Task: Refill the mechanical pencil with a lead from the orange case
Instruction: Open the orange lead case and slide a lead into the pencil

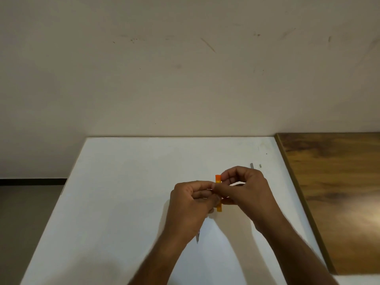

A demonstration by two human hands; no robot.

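Observation:
A slim orange lead case (218,179) stands upright between my two hands above the white table (123,182). My right hand (244,192) pinches the case near its top and at its lower part. My left hand (191,204) has its fingers curled, with the fingertips meeting the case at its middle. The mechanical pencil (197,237) shows only as a thin grey tip below my left wrist; its body is hidden under that hand, so the grip on it is unclear.
Two small grey parts (252,165) lie on the table behind my right hand, near the right edge. A dark wooden surface (337,192) adjoins the table on the right. A beige wall stands behind the table.

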